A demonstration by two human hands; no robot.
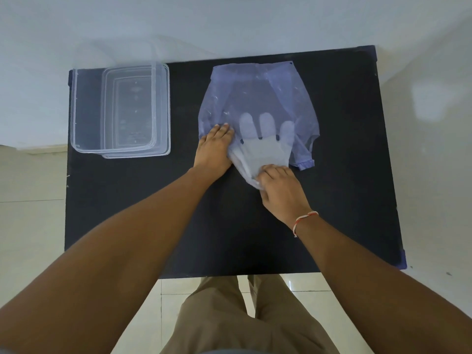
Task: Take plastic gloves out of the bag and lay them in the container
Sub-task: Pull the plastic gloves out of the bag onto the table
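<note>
1. My khaki trousers (245, 325) are nearest, below the edge of the black rectangular table (153, 213).
2. My right hand (281, 190) pinches the cuff of the clear plastic gloves (265, 146), which lie half inside the thin bluish see-through plastic bag (255, 98).
3. My left hand (213, 149) lies flat with fingers stretched, pressing the bag's left side.
4. The clear rectangular plastic container (76, 111) stands on the table's far left, well apart from the bag.

Head-worn wide view, steeply down over table (178, 226), edges seemingly warped
</note>
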